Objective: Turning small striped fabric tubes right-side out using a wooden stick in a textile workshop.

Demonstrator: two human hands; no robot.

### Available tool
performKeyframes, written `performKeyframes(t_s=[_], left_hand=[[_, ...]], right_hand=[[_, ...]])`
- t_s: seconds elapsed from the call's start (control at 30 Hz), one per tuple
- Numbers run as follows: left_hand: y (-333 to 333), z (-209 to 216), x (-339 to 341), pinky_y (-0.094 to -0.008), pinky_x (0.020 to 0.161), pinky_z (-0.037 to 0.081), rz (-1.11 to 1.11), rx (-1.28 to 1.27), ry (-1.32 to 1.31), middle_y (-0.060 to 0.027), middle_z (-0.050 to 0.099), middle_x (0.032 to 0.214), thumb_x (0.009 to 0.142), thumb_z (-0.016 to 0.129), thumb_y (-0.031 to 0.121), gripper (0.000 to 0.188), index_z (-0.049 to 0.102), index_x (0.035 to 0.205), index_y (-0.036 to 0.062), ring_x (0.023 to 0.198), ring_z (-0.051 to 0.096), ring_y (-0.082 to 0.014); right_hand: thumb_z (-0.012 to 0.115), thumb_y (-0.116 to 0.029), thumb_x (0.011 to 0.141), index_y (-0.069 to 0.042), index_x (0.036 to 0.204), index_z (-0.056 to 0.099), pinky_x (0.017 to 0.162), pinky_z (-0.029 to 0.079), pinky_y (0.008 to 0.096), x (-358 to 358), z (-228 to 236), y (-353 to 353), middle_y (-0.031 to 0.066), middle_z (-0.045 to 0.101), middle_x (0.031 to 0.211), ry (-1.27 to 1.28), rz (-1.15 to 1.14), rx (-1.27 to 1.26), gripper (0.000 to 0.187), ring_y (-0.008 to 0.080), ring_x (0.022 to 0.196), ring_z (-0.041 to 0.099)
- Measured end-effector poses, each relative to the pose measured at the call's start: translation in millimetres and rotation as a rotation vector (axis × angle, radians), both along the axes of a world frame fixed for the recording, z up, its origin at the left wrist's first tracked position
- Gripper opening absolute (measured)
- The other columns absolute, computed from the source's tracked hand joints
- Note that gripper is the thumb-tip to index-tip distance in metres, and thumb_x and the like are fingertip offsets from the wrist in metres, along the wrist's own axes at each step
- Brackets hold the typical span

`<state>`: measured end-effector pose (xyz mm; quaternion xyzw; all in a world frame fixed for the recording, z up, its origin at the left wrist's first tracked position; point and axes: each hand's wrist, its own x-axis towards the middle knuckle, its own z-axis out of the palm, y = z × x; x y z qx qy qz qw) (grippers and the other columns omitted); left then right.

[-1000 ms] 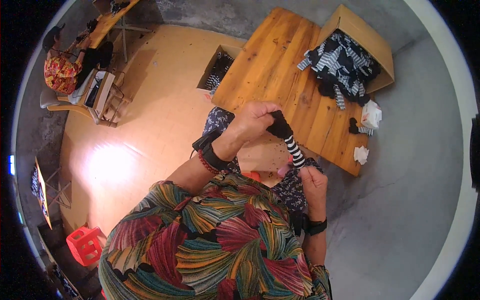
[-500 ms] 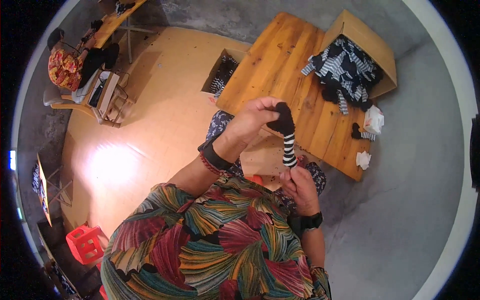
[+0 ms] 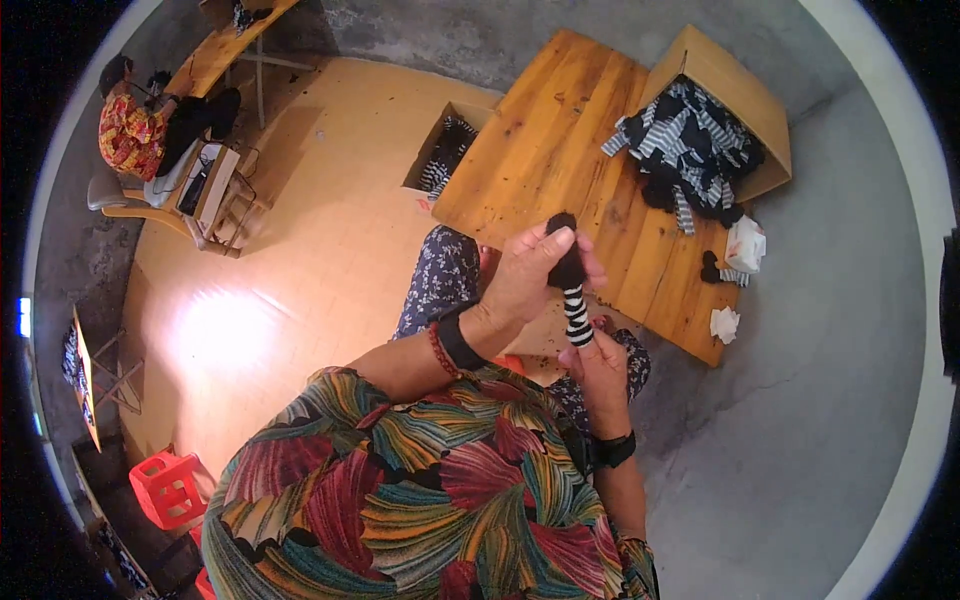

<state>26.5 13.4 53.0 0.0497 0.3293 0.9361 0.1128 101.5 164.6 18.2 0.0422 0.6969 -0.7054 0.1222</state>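
Note:
Between my two hands is a small knitted piece (image 3: 576,316), black at its far end and banded black and white at its near end. Whether it is a sock or a glove I cannot tell. My left hand (image 3: 522,278) wraps the black part, thumb pressed on top near the tip and fingers behind it. At the striped end, my right hand (image 3: 602,372) is closed, its fingertips on the edge. The piece is held up in front of my lap, near the table's front edge.
A wooden table (image 3: 540,130) carries a cardboard box (image 3: 765,130) on its side, spilling striped and black knitted pieces (image 3: 690,140). A white packet (image 3: 746,246) and crumpled tissue (image 3: 725,323) lie nearby. Another open box (image 3: 478,115) stands left of it. A person (image 3: 135,130) sits far left.
My left hand has shifted from pinching the black end's edge to wrapping round it, thumb on top. The piece has moved slightly toward me, and my right hand has turned a little.

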Motion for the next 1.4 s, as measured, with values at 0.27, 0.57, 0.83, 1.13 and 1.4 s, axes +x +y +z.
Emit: performKeyframes(t_s=[0.27,0.57,0.83,1.13,1.4], left_hand=[[-6.2,1.2,-4.8,-0.0345,0.068,0.05,0.098,0.026,-0.018,-0.0133,0.061,0.077,0.088,0.044,0.028,0.033,0.051,0.098,-0.0022,0.072,0.062,-0.0239],[-9.8,8.9,-2.2,-0.0353,0.071,0.05,0.074,-0.308,0.099,-0.0137,0.061,0.077,0.087,0.046,0.028,0.032,0.052,0.096,-0.0021,0.072,0.061,-0.0253],[10.6,15.2,9.2,-0.0286,0.067,0.048,0.119,-0.023,-0.003,-0.0116,0.061,0.076,0.087,0.046,0.027,0.031,0.054,0.094,-0.0023,0.068,0.06,-0.0193],[1.9,24.5,-6.4,-0.03,0.065,0.049,0.198,-0.27,0.073,-0.0125,0.06,0.071,0.086,0.047,0.024,0.029,0.055,0.093,-0.0034,0.066,0.06,-0.0199],[-23.1,36.9,-21.6,-0.0274,0.063,0.049,0.094,-0.219,0.174,-0.0108,0.061,0.078,0.086,0.048,0.024,0.029,0.054,0.103,0.0007,0.073,0.06,-0.0172]], right_hand=[[0.049,-0.028,0.087,-0.006,0.065,0.049,0.039,0.02,0.0189,8.6,16.0,6.9,-0.0066,0.036,0.05,-0.261,0.053,-0.103,0.032,0.0033,0.042,0.029],[0.049,-0.026,0.088,-0.004,0.065,0.05,0.04,0.022,0.0196,8.0,15.7,11.2,-0.006,0.037,0.051,-0.181,0.033,-0.006,0.031,0.0028,0.044,0.031],[0.047,-0.029,0.088,-0.006,0.07,0.048,0.039,0.021,0.0199,7.8,21.1,-1.4,-0.0046,0.036,0.049,-0.231,0.072,-0.254,0.029,0.0042,0.041,0.029],[0.049,-0.029,0.088,-0.006,0.071,0.05,0.04,0.024,0.0195,-10.3,33.7,-17.4,-0.0045,0.037,0.05,-0.204,0.062,-0.204,0.029,0.0046,0.042,0.032],[0.05,-0.025,0.087,-0.003,0.068,0.052,0.043,0.026,0.0186,-14.8,29.5,14.0,-0.0066,0.041,0.056,-0.132,0.037,0.009,0.029,0.0021,0.049,0.035]])
